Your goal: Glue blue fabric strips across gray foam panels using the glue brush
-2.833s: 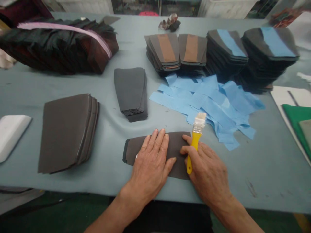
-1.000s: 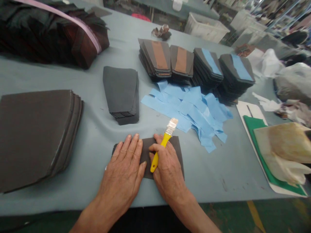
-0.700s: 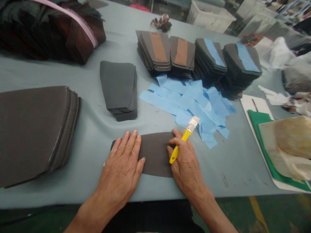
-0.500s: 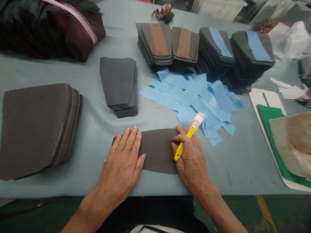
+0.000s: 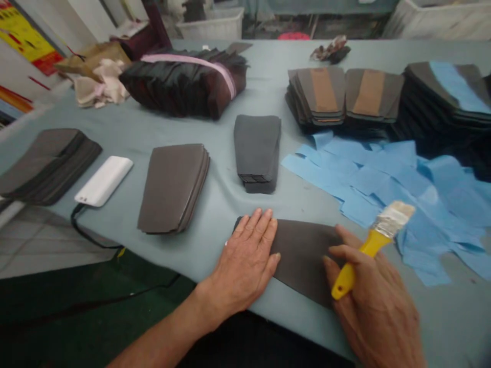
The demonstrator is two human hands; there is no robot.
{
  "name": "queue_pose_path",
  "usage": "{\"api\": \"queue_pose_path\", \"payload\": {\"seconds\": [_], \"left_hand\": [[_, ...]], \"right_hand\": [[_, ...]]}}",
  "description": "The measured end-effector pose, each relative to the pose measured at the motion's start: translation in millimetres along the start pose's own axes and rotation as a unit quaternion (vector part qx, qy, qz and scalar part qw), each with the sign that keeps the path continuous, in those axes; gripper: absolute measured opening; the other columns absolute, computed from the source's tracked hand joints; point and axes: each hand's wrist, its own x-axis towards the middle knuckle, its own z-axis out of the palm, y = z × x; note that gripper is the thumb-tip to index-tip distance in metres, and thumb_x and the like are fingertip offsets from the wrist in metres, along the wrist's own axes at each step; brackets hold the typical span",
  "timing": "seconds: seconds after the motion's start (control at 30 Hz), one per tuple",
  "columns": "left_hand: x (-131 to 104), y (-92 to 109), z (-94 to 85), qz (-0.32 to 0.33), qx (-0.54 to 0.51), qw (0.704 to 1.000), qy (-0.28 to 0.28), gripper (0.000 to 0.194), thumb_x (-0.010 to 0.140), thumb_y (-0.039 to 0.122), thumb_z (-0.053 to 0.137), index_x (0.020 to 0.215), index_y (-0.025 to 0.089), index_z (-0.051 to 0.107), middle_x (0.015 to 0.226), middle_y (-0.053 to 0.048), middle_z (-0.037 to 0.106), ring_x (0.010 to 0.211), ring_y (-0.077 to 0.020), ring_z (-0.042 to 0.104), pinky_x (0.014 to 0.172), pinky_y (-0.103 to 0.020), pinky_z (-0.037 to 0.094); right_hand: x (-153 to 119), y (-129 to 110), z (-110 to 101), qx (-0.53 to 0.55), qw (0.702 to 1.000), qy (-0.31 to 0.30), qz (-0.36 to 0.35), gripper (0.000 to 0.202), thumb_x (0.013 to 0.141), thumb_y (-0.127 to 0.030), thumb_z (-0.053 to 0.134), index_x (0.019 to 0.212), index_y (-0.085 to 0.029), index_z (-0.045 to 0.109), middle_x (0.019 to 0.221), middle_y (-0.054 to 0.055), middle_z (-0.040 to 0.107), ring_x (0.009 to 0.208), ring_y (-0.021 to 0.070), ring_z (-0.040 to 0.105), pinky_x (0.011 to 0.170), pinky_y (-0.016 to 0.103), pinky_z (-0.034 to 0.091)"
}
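Note:
A dark grey-brown flat panel [image 5: 303, 255] lies on the table in front of me. My left hand [image 5: 249, 255] rests flat on its left end, fingers stretched out. At the panel's right end is my right hand [image 5: 372, 296], holding a yellow-handled paintbrush [image 5: 362, 266] with its bristles pointing up and to the right. The thumb and index fingertips of that hand are by the panel's edge. Loose light-blue strips [image 5: 376, 174] lie in a heap beyond the brush. Behind the panel stands a small stack of dark grey pieces [image 5: 257, 145].
To the left are a stack of brown panels [image 5: 172, 184], a white power bank [image 5: 104, 181] with a black cable, and another dark stack [image 5: 49, 163]. A dark bundle tied with a pink band [image 5: 184, 84] sits farther back. Strip-topped stacks [image 5: 326, 94] line the back right.
The view has swung to the left, bringing the power bank and the left table edge into sight. Both hands keep their places on the panel, and the brush stays in my right hand.

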Motion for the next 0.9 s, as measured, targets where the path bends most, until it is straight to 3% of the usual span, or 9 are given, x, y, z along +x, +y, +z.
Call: {"api": "queue_pose_path", "payload": {"seconds": [0.2, 0.43, 0.67, 0.8, 0.9], "left_hand": [[-0.5, 2.6, -0.4, -0.010, -0.018, 1.000, 0.006, 0.063, 0.114, 0.045, 0.035, 0.165, 0.008, 0.036, 0.176, -0.017, 0.034, 0.164, -0.0323, 0.030, 0.132, -0.050, 0.033], [-13.4, 35.1, -8.7, -0.015, -0.009, 0.999, 0.048, 0.064, 0.113, 0.046, 0.036, 0.164, 0.006, 0.038, 0.175, -0.018, 0.036, 0.164, -0.0338, 0.032, 0.133, -0.049, 0.028], [-21.6, 50.9, 4.5, 0.027, -0.038, 0.997, 0.056, 0.065, 0.112, 0.051, 0.038, 0.160, 0.008, 0.045, 0.172, -0.013, 0.044, 0.163, -0.0298, 0.035, 0.133, -0.042, 0.023], [-21.2, 51.4, 9.1, 0.023, -0.044, 0.997, 0.055, 0.070, 0.111, 0.057, 0.039, 0.161, 0.007, 0.044, 0.173, -0.014, 0.042, 0.164, -0.0302, 0.031, 0.133, -0.044, 0.022], [-22.2, 52.2, 10.3, 0.021, -0.054, 0.996, 0.060, 0.074, 0.110, 0.059, 0.044, 0.161, 0.006, 0.042, 0.173, -0.015, 0.041, 0.164, -0.0310, 0.031, 0.134, -0.044, 0.019]], "right_hand": [[-1.8, -17.1, 7.9, -0.007, 0.997, -0.024, -0.076, 0.019, 0.112, -0.031, 0.050, 0.103, -0.019, 0.062, 0.134, 0.019, 0.075, 0.112, 0.0290, 0.076, 0.090, 0.039, 0.057], [-6.6, -12.0, 9.2, -0.034, 0.996, -0.034, -0.077, 0.025, 0.114, -0.036, 0.045, 0.101, -0.021, 0.062, 0.132, 0.014, 0.077, 0.105, 0.0270, 0.079, 0.078, 0.036, 0.057], [-8.2, -11.5, 6.6, -0.020, 0.995, -0.061, -0.075, 0.024, 0.113, -0.036, 0.046, 0.106, -0.021, 0.064, 0.136, 0.014, 0.076, 0.108, 0.0273, 0.079, 0.076, 0.035, 0.058], [-15.3, -4.8, -2.8, 0.018, 0.998, -0.063, -0.019, 0.018, 0.110, -0.036, 0.054, 0.113, -0.021, 0.063, 0.137, 0.013, 0.076, 0.106, 0.0267, 0.080, 0.071, 0.032, 0.060], [-21.5, 7.9, -20.9, 0.142, 0.984, -0.069, 0.082, 0.026, 0.105, -0.045, 0.060, 0.117, -0.024, 0.070, 0.117, 0.012, 0.082, 0.090, 0.0277, 0.081, 0.063, 0.033, 0.061]]}}
